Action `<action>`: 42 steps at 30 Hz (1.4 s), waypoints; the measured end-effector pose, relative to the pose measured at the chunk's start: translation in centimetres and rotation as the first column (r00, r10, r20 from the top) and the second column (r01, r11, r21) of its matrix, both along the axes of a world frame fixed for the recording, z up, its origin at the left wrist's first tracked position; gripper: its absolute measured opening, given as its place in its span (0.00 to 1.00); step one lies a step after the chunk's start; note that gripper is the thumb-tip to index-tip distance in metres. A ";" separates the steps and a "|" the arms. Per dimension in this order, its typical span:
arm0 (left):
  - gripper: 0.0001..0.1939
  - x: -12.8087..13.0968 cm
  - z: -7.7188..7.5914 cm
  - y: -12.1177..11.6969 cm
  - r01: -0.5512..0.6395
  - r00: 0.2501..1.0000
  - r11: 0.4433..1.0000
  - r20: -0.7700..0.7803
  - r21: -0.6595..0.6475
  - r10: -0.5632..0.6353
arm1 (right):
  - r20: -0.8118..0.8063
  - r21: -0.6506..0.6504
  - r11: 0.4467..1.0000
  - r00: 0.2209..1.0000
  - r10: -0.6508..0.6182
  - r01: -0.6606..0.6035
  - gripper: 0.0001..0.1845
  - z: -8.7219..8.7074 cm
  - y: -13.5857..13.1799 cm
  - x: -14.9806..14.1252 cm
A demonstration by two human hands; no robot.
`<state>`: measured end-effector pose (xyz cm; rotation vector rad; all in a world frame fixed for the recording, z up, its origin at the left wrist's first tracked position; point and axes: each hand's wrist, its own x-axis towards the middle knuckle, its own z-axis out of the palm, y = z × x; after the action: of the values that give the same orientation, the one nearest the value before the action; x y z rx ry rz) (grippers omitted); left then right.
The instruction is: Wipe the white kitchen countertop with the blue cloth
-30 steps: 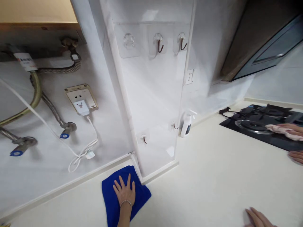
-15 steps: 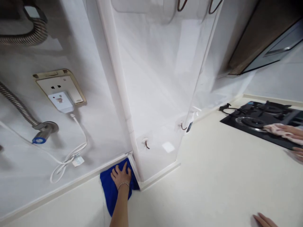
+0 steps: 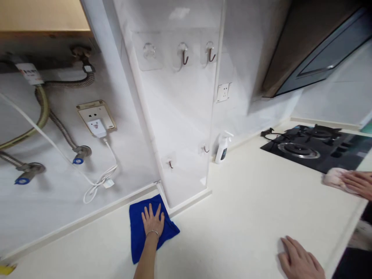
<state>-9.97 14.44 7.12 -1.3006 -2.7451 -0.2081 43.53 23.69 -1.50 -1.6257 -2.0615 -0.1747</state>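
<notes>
Beside the white pillar [image 3: 181, 116], we are now spreading our left hand [image 3: 153, 223] flatter over the blue cloth [image 3: 138, 234], probably covering more worktop [image 3: 241, 221].

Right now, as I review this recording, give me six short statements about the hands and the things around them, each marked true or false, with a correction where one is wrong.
1. The left hand lies spread on a blue cloth. True.
2. The right hand rests on the pale counter, holding no cloth. True.
3. The blue cloth hangs from a wall hook. False: it lies on the counter.
4. A white spray bottle stands near the wall. True.
5. A co-worker's hand grips the spray bottle. False: that hand is on a pale pink cloth.
6. The gold-framed socket has no plug in it. False: a white plug is in it.
</notes>
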 end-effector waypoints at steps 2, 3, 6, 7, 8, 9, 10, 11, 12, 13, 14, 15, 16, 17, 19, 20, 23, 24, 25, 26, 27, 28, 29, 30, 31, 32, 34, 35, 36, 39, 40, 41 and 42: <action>0.26 1.6 -0.2 -1.5 0.009 1.000 1.000 0.014 -0.014 -0.009 | 0.008 0.017 1.000 1.000 0.002 -0.002 0.31 0.2 -0.2 -0.3; 0.26 2.4 -0.3 -2.3 0.012 1.000 1.000 0.018 -0.019 -0.012 | 0.014 0.027 1.000 1.000 -0.003 0.002 0.31 0.3 -0.2 -0.3; 0.27 5.1 -0.7 -4.4 0.024 1.000 0.999 0.020 -0.027 -0.024 | 0.040 0.052 0.999 0.999 -0.008 0.006 0.29 0.4 -0.1 -0.4; 0.27 6.0 -0.9 -5.1 0.031 0.999 0.999 0.016 -0.025 -0.031 | 0.049 0.059 0.998 0.999 -0.006 0.003 0.29 0.4 -0.1 -0.4; 0.27 7.0 -1.0 -5.7 0.040 0.999 0.999 0.012 -0.022 -0.039 | 0.057 0.067 0.998 0.998 -0.005 0.001 0.28 0.4 -0.1 -0.4; 0.27 8.0 -1.2 -6.3 0.048 0.999 0.999 0.008 -0.018 -0.048 | 0.063 0.074 0.997 0.998 -0.007 0.003 0.28 0.4 -0.1 -0.4; 0.27 9.0 -1.3 -6.8 0.058 0.998 0.998 0.003 -0.013 -0.058 | 0.067 0.078 0.997 0.998 -0.012 0.006 0.27 0.4 -0.1 -0.4; 0.27 10.1 -1.5 -7.3 0.067 0.998 0.998 -0.001 -0.005 -0.067 | 0.068 0.079 0.997 0.997 -0.021 0.015 0.27 0.3 -0.1 -0.4; 0.27 11.1 -1.6 -7.8 0.075 0.997 0.997 -0.003 0.003 -0.075 | 0.066 0.079 0.996 0.997 -0.032 0.027 0.27 0.3 -0.1 -0.5; 0.27 12.1 -1.6 -8.2 0.081 0.997 0.997 -0.006 0.015 -0.081 | 0.063 0.080 0.996 0.997 -0.041 0.036 0.27 0.3 -0.1 -0.5; 0.27 13.0 -1.7 -8.5 0.085 0.996 0.996 -0.006 0.027 -0.084 | 0.059 0.082 0.996 0.997 -0.043 0.038 0.27 0.3 -0.1 -0.5; 0.28 13.8 -1.7 -8.8 0.088 0.996 0.995 -0.004 0.036 -0.088 | 0.055 0.085 0.996 0.998 -0.036 0.031 0.27 0.4 -0.2 -0.5; 0.28 14.5 -1.8 -9.1 0.090 0.996 0.995 0.000 0.040 -0.090 | 0.049 0.090 0.996 0.998 -0.027 0.023 0.27 0.4 -0.2 -0.4; 0.28 15.0 -1.8 -9.5 0.091 0.996 0.995 0.006 0.041 -0.091 | 0.040 0.094 0.995 0.999 -0.019 0.015 0.27 0.5 -0.3 -0.4; 0.28 15.6 -2.0 -10.2 0.095 0.995 0.995 0.017 0.035 -0.095 | 0.019 0.098 0.995 1.000 -0.003 0.001 0.28 0.6 -0.3 -0.3; 0.28 15.6 -2.0 -10.7 0.094 0.995 0.995 0.022 0.030 -0.095 | 0.006 0.100 0.995 1.000 -0.001 0.000 0.28 0.6 -0.3 -0.3; 0.28 14.8 -2.4 -12.1 0.054 0.998 0.998 0.019 0.008 -0.054 | -0.026 0.091 0.996 1.000 0.005 -0.003 0.29 0.4 -0.2 -0.1; 0.29 14.2 -2.4 -12.5 0.027 1.000 1.000 0.007 -0.002 -0.027 | -0.034 0.084 0.996 0.999 0.006 -0.003 0.29 0.2 -0.2 0.0; 0.29 13.5 -2.4 -12.8 -0.008 1.000 1.000 -0.010 -0.013 0.008 | -0.040 0.076 0.997 0.999 0.005 -0.002 0.29 0.0 -0.2 0.0; 0.29 12.7 -2.4 -12.9 -0.047 0.998 0.999 -0.032 -0.024 0.046 | -0.042 0.067 0.998 0.999 0.006 -0.004 0.30 -0.1 -0.1 0.1; 0.30 11.9 -2.2 -12.9 -0.090 0.994 0.995 -0.058 -0.033 0.088 | -0.042 0.061 0.998 0.999 0.009 -0.007 0.30 -0.2 -0.1 0.1; 0.30 11.0 -2.0 -12.7 -0.134 0.988 0.990 -0.079 -0.044 0.131 | -0.038 0.058 0.998 0.999 0.015 -0.012 0.30 -0.3 -0.1 0.2; 0.30 10.1 -1.8 -12.3 -0.180 0.980 0.982 -0.095 -0.055 0.174 | -0.033 0.059 0.998 0.999 0.019 -0.017 0.30 -0.3 -0.2 0.2; 0.30 9.3 -1.5 -11.7 -0.224 0.971 0.972 -0.105 -0.065 0.217 | -0.026 0.063 0.998 0.999 0.021 -0.019 0.31 -0.3 -0.2 0.2; 0.30 8.4 -1.2 -11.0 -0.262 0.961 0.962 -0.109 -0.073 0.254 | -0.018 0.067 0.998 1.000 0.023 -0.022 0.31 -0.3 -0.2 0.2; 0.30 7.7 -1.0 -10.1 -0.290 0.954 0.954 -0.107 -0.078 0.281 | -0.010 0.070 0.997 1.000 0.023 -0.022 0.31 -0.2 -0.2 0.2; 0.30 6.3 -0.6 -8.2 -0.315 0.947 0.946 -0.090 -0.081 0.307 | 0.001 0.069 0.998 1.000 0.016 -0.016 0.32 -0.1 -0.1 0.3; 0.30 5.6 -0.5 -7.1 -0.313 0.949 0.947 -0.078 -0.079 0.307 | 0.004 0.061 0.998 1.000 0.012 -0.012 0.32 -0.2 -0.1 0.4; 0.31 5.0 -0.4 -6.0 -0.302 0.953 0.950 -0.061 -0.076 0.298 | 0.008 0.045 0.999 1.000 0.013 -0.014 0.32 -0.2 0.0 0.5; 0.31 3.0 -0.2 -2.8 -0.240 0.971 0.969 -0.014 -0.062 0.240 | 0.012 -0.007 1.000 1.000 0.017 -0.017 0.33 -0.5 0.1 0.8; 0.31 2.4 -0.1 -1.9 -0.215 0.977 0.975 -0.006 -0.058 0.215 | 0.016 -0.018 1.000 1.000 0.019 -0.019 0.33 -0.6 0.1 0.8; 0.30 1.7 0.0 -0.9 -0.189 0.982 0.981 0.000 -0.055 0.189 | 0.020 -0.021 1.000 1.000 0.021 -0.021 0.33 -0.7 0.2 0.9; 0.29 1.0 0.1 0.0 -0.162 0.987 0.985 0.003 -0.054 0.162 | 0.025 -0.017 1.000 1.000 0.019 -0.019 0.33 -0.7 0.2 0.9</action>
<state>-8.93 14.42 7.26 -1.0817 -2.8635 -0.1277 44.38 23.89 -2.19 -1.6208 -2.1018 -0.1728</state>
